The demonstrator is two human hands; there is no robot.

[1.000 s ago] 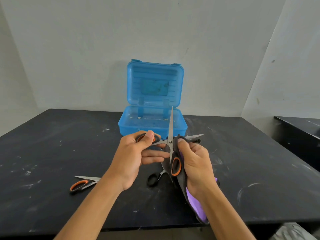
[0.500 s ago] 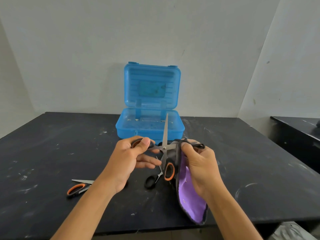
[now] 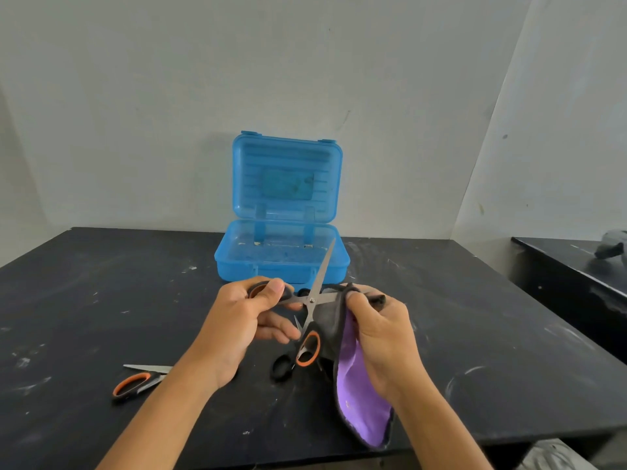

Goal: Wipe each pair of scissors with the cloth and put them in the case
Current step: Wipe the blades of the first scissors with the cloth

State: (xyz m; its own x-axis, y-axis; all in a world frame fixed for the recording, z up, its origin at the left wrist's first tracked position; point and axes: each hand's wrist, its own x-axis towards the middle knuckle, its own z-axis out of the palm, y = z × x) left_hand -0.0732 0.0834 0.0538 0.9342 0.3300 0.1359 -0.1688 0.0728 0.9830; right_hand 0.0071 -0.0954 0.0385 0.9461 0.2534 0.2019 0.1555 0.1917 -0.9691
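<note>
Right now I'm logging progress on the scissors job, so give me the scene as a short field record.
left hand: grips one handle of the open scissors
right hand: holds the cloth wrapped round one blade
case: open, lid upright, no scissors visible inside
second scissors: lying on the table, left of the hands
third scissors: lying under the hands

case [image 3: 281, 262] behind held scissors [image 3: 314, 300] | spare scissors [image 3: 142, 381] on table [image 3: 101, 283] — left, nearer
</note>
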